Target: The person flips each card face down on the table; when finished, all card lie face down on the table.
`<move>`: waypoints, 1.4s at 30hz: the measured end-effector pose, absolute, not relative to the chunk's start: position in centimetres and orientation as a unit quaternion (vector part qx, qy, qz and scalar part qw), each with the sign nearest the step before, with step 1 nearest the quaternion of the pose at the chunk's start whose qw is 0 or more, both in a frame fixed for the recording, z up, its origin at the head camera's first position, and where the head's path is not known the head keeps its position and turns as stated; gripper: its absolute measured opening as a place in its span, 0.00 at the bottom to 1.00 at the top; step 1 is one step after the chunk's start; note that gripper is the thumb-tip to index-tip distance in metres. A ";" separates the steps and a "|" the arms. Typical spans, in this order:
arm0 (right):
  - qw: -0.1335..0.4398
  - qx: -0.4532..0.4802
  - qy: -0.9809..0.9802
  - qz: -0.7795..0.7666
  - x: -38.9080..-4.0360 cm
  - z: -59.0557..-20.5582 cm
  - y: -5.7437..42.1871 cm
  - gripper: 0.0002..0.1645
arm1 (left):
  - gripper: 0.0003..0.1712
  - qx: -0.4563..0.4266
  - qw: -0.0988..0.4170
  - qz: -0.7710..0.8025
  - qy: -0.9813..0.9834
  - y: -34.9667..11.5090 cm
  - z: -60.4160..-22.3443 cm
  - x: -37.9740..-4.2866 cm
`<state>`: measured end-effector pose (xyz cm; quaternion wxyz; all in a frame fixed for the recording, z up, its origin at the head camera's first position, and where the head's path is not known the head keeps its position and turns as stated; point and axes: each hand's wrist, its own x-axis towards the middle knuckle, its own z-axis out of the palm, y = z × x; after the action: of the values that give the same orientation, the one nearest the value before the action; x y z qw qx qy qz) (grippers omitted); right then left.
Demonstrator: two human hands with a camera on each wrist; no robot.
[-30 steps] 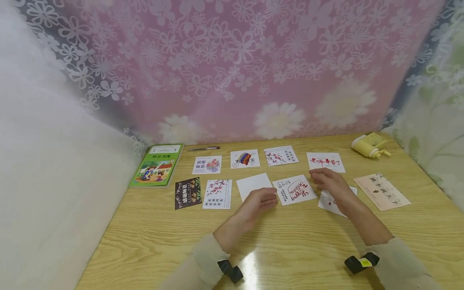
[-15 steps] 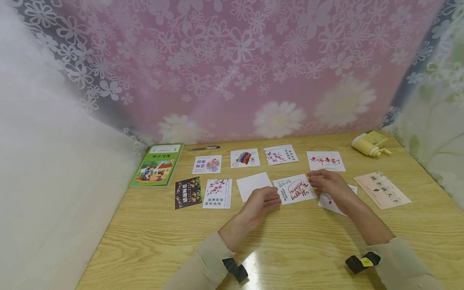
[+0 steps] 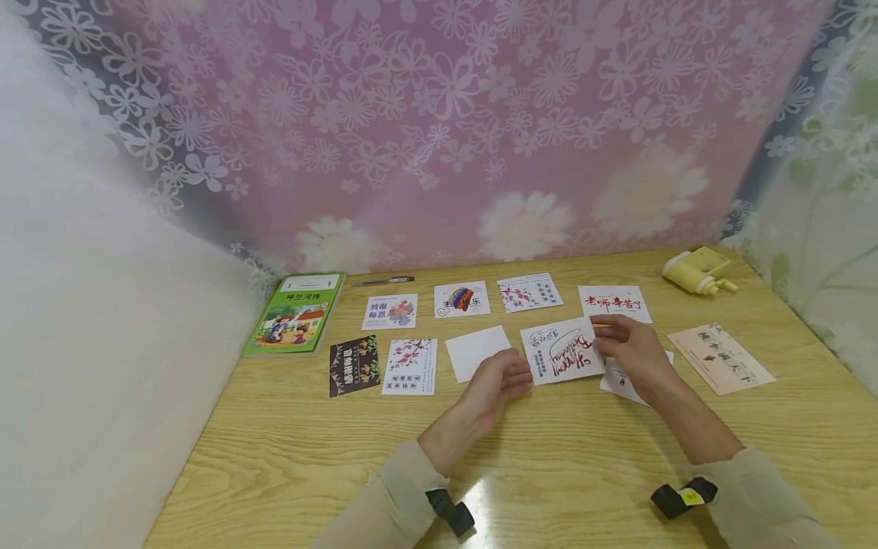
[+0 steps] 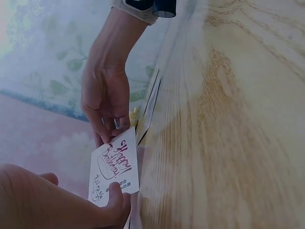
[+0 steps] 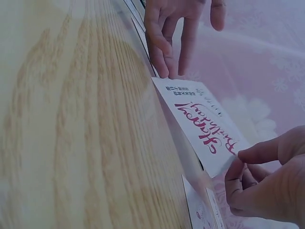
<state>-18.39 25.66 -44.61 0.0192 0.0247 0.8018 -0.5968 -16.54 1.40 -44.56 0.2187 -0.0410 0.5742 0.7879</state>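
Note:
A white card with red "Happy Birthday" lettering [image 3: 562,349] is raised a little off the table, its right edge pinched between the thumb and fingers of my right hand [image 3: 639,358]. The right wrist view shows that pinch at the corner of the card [image 5: 205,129]. At the card's left edge is my left hand [image 3: 490,389], fingers extended; its fingertips look close to or touching the edge. A plain white card [image 3: 476,352] lies partly behind the left hand. Below my right hand, another white card [image 3: 620,385] is partly covered.
Several printed cards lie in two rows, among them a dark card [image 3: 354,366], a blossom card [image 3: 410,367] and a peach card [image 3: 722,358]. A green book [image 3: 295,316] and a pen [image 3: 384,280] lie left; a yellow hand-cranked device [image 3: 696,272] stands back right.
My right hand has taken hold of the birthday card's right edge and the card has risen slightly from the table. My left hand has shifted a little to the right.

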 end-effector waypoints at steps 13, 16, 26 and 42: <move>-0.002 0.039 0.748 -0.663 -17.9 -44.2 25.8 0.11 | 0.30 -0.013 0.225 0.790 0.570 1.3 -44.1 -16.7; 0.001 0.044 0.739 -0.672 -17.8 -44.2 25.8 0.10 | 0.29 -0.007 0.222 0.790 0.572 1.3 -43.8 -16.8; -0.016 0.009 0.707 -0.707 -17.5 -44.4 25.7 0.10 | 0.22 -0.050 0.182 0.810 0.555 2.0 -43.7 -18.1; 0.004 0.010 0.756 -0.655 -16.9 -44.7 25.3 0.19 | 0.21 -0.067 0.139 0.798 0.583 2.7 -44.7 -21.0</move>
<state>-16.93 25.26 -44.75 0.0042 0.0100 0.7557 -0.6548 -20.98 2.74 -44.74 0.1393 -0.0671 0.5831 0.7976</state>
